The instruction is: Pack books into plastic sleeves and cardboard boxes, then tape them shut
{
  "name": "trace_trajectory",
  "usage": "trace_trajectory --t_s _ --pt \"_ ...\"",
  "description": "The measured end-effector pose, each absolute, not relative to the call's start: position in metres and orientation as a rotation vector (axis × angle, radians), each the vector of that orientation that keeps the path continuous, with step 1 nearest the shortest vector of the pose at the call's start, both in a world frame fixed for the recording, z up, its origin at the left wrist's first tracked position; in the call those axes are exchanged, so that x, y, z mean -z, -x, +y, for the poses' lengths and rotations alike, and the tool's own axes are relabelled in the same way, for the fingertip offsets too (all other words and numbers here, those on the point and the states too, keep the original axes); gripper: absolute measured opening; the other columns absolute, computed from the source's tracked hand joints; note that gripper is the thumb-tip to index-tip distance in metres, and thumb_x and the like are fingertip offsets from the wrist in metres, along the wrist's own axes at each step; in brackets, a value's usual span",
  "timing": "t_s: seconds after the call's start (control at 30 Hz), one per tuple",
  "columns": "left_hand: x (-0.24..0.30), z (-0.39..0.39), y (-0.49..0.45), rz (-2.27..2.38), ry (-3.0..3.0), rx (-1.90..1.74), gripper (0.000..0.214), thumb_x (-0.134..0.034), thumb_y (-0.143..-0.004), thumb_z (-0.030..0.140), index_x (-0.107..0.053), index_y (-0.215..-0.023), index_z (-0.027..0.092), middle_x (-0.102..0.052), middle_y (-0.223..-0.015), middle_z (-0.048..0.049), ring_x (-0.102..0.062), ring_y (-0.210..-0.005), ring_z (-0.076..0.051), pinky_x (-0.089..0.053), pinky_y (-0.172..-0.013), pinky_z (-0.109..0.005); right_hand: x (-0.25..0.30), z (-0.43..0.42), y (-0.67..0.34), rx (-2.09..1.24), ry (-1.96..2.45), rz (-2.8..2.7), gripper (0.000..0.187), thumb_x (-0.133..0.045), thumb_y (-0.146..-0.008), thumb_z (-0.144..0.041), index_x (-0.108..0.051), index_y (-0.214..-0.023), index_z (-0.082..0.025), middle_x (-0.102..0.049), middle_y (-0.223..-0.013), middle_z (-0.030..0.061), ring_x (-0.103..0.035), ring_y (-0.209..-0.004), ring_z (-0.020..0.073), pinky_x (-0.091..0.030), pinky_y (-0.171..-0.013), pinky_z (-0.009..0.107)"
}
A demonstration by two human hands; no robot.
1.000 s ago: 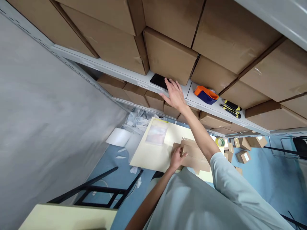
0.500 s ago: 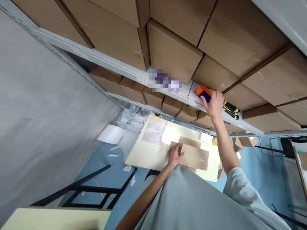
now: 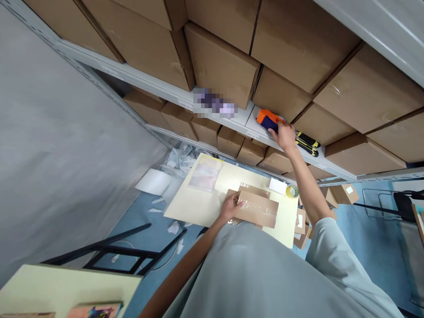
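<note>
On the white shelf edge, my right hand is closed around the right end of an orange and dark blue handheld tool. Its exact kind is partly hidden by my fingers. Just right of that hand lie black and yellow cutters. Below, on the pale yellow table, my left hand grips the left side of a brown cardboard box. Clear shiny tape shows on the box. Another piece of cardboard sits behind it.
Large cardboard boxes fill the shelf above, with smaller boxes on the level below. A tape roll and a white box stand at the table's far right. A second table is at lower left.
The view has shifted, so everything appears further left. More of the orange and dark blue tool shows beyond my right fingers. My left hand stays on the box.
</note>
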State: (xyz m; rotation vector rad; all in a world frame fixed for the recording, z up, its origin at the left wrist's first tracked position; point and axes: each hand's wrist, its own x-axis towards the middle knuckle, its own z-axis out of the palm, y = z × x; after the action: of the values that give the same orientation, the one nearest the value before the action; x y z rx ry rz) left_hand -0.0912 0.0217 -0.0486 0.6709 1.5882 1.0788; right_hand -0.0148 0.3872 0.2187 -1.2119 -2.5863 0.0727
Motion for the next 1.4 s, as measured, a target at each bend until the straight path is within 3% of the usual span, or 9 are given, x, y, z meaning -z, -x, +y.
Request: trace_trajectory --t_s 0.17,0.37,0.5,0.8,0.93,1.03,1.17,1.27,1.4 --pt "0.035 0.022 0.084 1.607 -0.617 -1.109 0.054 -0.090 -0.078 0.043 -0.073 -0.123 0.020 -0.083 -0.127 -0.0133 -0.078 -0.120 -0.032 -0.061 -0.110 -0.048 -0.237 0.315 -0.038 -0.441 1.130 -2.474 0.067 -0.049 -0.106 -0.078 -0.068 -0.123 -0.016 -0.075 -0.112 0.0180 -0.070 -0.113 0.0386 -0.055 -0.102 0.053" --pt "0.024 0.020 0.077 1.693 -0.648 -1.111 0.049 -0.086 -0.082 0.046 -0.074 -0.123 0.021 -0.083 -0.126 -0.0107 -0.077 -0.118 -0.032 -0.060 -0.108 -0.048 -0.210 0.222 -0.123 -1.884 1.032 -2.180 0.067 -0.076 -0.088 -0.082 -0.071 -0.104 -0.017 -0.077 -0.090 0.0080 -0.072 -0.082 0.0245 -0.062 -0.077 0.036" --pt "0.025 0.018 0.073 1.744 -0.636 -1.095 0.055 -0.088 -0.081 0.047 -0.072 -0.126 0.020 -0.082 -0.126 -0.0110 -0.077 -0.117 -0.031 -0.060 -0.108 -0.046 -0.161 0.197 -0.163 -2.394 1.074 -2.158 0.065 -0.086 -0.082 -0.076 -0.073 -0.100 -0.016 -0.077 -0.084 0.0059 -0.071 -0.075 0.0206 -0.061 -0.073 0.033" --pt "0.008 0.017 0.066 1.967 -0.844 -1.082 0.053 -0.083 -0.088 0.036 -0.068 -0.136 0.019 -0.070 -0.141 -0.0168 -0.066 -0.132 -0.036 -0.049 -0.120 -0.052 -0.129 0.180 -0.181 -2.472 0.957 -2.321 0.061 -0.086 -0.081 -0.075 -0.072 -0.096 -0.017 -0.075 -0.081 0.0018 -0.067 -0.076 0.0180 -0.057 -0.071 0.028" --pt "-0.020 0.012 0.061 1.957 -0.978 -1.188 0.039 -0.077 -0.093 0.036 -0.073 -0.130 0.022 -0.070 -0.142 -0.0139 -0.060 -0.138 -0.036 -0.045 -0.125 -0.052 -0.125 0.178 -0.181 -2.404 0.961 -2.358 0.062 -0.086 -0.079 -0.076 -0.070 -0.092 -0.017 -0.071 -0.079 -0.0004 -0.062 -0.072 0.0153 -0.053 -0.068 0.026" --pt "-0.035 0.005 0.056 1.787 -0.782 -1.144 0.043 -0.071 -0.097 0.058 -0.078 -0.117 0.021 -0.078 -0.123 -0.0118 -0.070 -0.117 -0.031 -0.056 -0.108 -0.046 -0.122 0.178 -0.183 -2.410 0.948 -2.369 0.062 -0.086 -0.079 -0.076 -0.069 -0.091 -0.017 -0.071 -0.080 -0.0010 -0.061 -0.072 0.0147 -0.052 -0.068 0.026" --pt "-0.041 -0.002 0.050 1.502 -0.492 -0.981 0.072 -0.073 -0.083 0.085 -0.082 -0.109 0.019 -0.083 -0.104 -0.0105 -0.074 -0.103 -0.030 -0.059 -0.085 -0.038 -0.120 0.177 -0.186 -2.398 0.907 -2.417 0.061 -0.085 -0.080 -0.075 -0.069 -0.092 -0.017 -0.069 -0.082 -0.0007 -0.061 -0.074 0.0156 -0.051 -0.068 0.026" --pt "-0.042 -0.004 0.049 1.470 -0.482 -0.972 0.077 -0.080 -0.073 0.087 -0.084 -0.109 0.019 -0.083 -0.097 -0.0090 -0.073 -0.097 -0.028 -0.058 -0.080 -0.036 -0.118 0.177 -0.189 -2.341 0.920 -2.438 0.060 -0.085 -0.080 -0.074 -0.069 -0.092 -0.017 -0.068 -0.082 -0.0009 -0.060 -0.075 0.0159 -0.051 -0.068 0.026" --pt "-0.045 -0.005 0.052 1.444 -0.485 -0.991 0.077 -0.081 -0.074 0.086 -0.085 -0.110 0.017 -0.083 -0.096 -0.0106 -0.074 -0.094 -0.027 -0.057 -0.079 -0.036 -0.117 0.175 -0.192 -2.355 0.961 -2.414 0.060 -0.086 -0.080 -0.075 -0.069 -0.091 -0.018 -0.070 -0.082 0.0001 -0.062 -0.076 0.0168 -0.053 -0.069 0.027"
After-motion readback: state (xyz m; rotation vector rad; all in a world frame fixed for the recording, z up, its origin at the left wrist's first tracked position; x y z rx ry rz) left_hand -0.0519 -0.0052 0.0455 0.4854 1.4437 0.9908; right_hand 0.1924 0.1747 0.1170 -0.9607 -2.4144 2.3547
